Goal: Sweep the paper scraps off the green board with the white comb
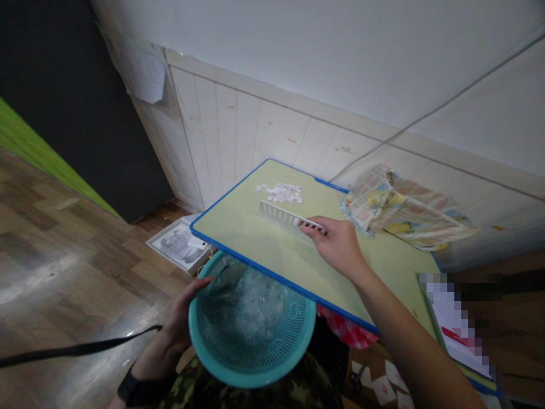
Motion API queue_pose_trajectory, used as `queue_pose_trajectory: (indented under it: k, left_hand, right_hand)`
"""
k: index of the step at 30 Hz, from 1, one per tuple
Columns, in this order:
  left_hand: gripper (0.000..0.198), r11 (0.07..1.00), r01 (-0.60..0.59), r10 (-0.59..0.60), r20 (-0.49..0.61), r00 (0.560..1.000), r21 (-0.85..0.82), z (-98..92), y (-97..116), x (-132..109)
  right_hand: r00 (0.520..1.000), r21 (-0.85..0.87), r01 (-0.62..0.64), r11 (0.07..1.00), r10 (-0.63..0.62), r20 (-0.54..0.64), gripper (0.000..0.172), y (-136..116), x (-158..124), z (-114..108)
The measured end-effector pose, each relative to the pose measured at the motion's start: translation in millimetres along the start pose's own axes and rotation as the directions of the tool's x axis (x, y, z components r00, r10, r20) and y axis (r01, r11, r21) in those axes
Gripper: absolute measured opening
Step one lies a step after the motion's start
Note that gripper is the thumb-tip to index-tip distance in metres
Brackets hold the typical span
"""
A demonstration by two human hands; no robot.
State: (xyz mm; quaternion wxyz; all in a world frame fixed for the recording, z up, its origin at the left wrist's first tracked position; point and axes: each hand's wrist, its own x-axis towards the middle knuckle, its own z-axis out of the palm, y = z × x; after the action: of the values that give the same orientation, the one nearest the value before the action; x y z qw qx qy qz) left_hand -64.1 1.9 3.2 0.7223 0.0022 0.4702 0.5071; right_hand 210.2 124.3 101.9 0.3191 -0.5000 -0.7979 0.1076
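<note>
My right hand (338,245) is closed on one end of a white slotted plastic strip (279,213), held just over the yellow-green tabletop (238,210) with its blue edge. Beyond the strip lies a small pile of white paper scraps (286,193). My left hand (181,312) grips the left rim of a teal plastic basket (251,378), its thumb over the edge. The basket sits tilted below the near table edge, above my lap. Inside it is a heap of clear, whitish bits (258,301), too blurred to name.
A patterned cloth (400,207) lies at the table's back right, against the white wall (298,51). Papers (460,329) rest at the right end. A white box (179,247) stands on the floor at left. Scissors (356,376) and paper cards (383,389) are low right.
</note>
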Motion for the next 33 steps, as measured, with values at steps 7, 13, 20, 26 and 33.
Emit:
queue_pose_trajectory:
  k: [7, 13, 20, 26, 33]
  left_hand:
    - [0.026, 1.0, 0.0, -0.001, -0.021, 1.0, -0.016, -2.2, -1, 2]
    - [0.026, 0.998, -0.003, 0.005, -0.04, 0.999, 0.061, 2.9, -5, 2]
    - [0.025, 0.996, -0.001, 0.003, -0.022, 1.0, 0.087, -2.4, -9, 5]
    - [0.024, 0.999, 0.019, -0.017, -0.028, 0.999, 0.05, 4.2, -7, 1]
    - [0.019, 0.999, 0.029, -0.028, -0.031, 0.999, 0.035, 6.2, -9, 3]
  right_hand:
    - [0.999, 0.002, -0.046, 0.999, 0.046, -0.001, 0.018, 12, -46, -31]
    - [0.988, 0.043, -0.075, 0.996, 0.08, -0.133, 0.021, 22, -23, -21]
    - [0.998, -0.047, -0.044, 0.998, 0.042, -0.055, 0.021, 22, -1, -2]
    - [0.999, -0.024, -0.008, 1.0, 0.007, -0.033, 0.019, 16, -33, -21]
    - [0.983, -0.06, -0.045, 0.997, 0.034, -0.18, 0.019, 11, -48, -38]
